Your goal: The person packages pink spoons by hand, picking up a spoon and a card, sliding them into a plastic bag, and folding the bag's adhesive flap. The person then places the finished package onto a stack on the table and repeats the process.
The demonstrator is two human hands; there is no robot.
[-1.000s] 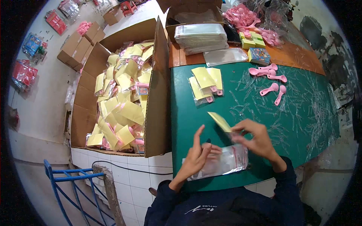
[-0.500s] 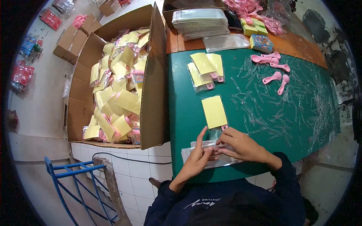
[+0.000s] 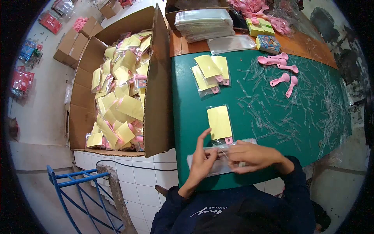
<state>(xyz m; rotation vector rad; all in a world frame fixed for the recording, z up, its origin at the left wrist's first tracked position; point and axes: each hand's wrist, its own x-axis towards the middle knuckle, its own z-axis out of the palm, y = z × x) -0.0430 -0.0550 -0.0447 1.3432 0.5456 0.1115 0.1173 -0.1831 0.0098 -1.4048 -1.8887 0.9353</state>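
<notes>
A clear bag (image 3: 219, 123) with a yellow card and a pink spoon handle lies on the green table just beyond my hands. My left hand (image 3: 202, 163) pinches the bag's clear lower end, its index finger stretched out beside the card. At that same end my right hand (image 3: 253, 156) is bent and blurred, and what its fingers hold is hard to make out. Beneath both hands are flat clear bags (image 3: 220, 167). Farther up the table lie several filled bags (image 3: 208, 70) with yellow cards.
An open carton (image 3: 159, 85) full of packed bags stands at left. Pink spoons (image 3: 278, 62) and thin clear strips (image 3: 288, 113) lie at right. Stacked clear bags (image 3: 204, 23) and small card stacks (image 3: 268, 44) sit at the back. A blue metal frame (image 3: 78, 181) is lower left.
The bag with the yellow card has shifted slightly toward me. My right hand has moved a little right and down, and its fingers have turned.
</notes>
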